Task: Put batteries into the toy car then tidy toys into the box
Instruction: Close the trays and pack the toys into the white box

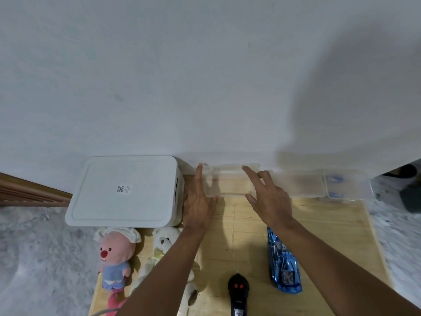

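Observation:
A small clear plastic container [229, 182] stands on the wooden mat against the wall. My left hand [199, 201] lies flat against its left side with straight fingers. My right hand [267, 197] reaches over its right end, fingers spread and slightly bent, thumb near the front right corner. The blue toy car [283, 262] lies on the mat at the right, under my right forearm. A black remote control [238, 293] with red buttons lies near the front edge. A white lidded box [124, 191] sits at the back left.
A pink plush [115, 254] and a white bear plush [163, 242], partly hidden by my left arm, lie in front of the white box. A clear lid with blue clips [335, 184] rests at the back right. Grey carpet surrounds the mat [330, 229].

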`<control>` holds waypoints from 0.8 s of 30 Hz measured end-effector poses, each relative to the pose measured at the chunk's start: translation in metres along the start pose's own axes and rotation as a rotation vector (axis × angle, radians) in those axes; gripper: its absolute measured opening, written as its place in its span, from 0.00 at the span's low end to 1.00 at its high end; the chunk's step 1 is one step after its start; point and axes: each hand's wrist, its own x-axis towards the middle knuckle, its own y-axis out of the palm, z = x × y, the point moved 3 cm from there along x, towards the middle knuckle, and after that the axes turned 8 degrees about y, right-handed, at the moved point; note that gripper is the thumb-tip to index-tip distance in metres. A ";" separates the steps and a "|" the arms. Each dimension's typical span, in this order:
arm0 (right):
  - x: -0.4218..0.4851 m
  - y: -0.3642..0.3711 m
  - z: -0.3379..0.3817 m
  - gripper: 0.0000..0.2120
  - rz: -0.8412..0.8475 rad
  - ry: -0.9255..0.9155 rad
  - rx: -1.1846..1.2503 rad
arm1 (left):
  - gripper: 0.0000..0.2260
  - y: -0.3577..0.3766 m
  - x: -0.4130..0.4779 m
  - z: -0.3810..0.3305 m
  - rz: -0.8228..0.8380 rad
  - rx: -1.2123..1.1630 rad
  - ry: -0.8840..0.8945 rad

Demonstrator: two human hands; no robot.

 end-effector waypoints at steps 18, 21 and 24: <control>-0.007 0.016 0.019 0.14 0.178 -0.090 0.388 | 0.52 0.002 0.004 0.004 0.024 0.046 -0.068; 0.003 0.019 0.027 0.16 0.306 -0.013 0.583 | 0.53 0.003 0.005 0.005 0.024 0.046 -0.073; 0.013 0.020 0.034 0.14 0.303 0.054 0.742 | 0.52 0.003 0.005 0.005 0.025 0.031 -0.070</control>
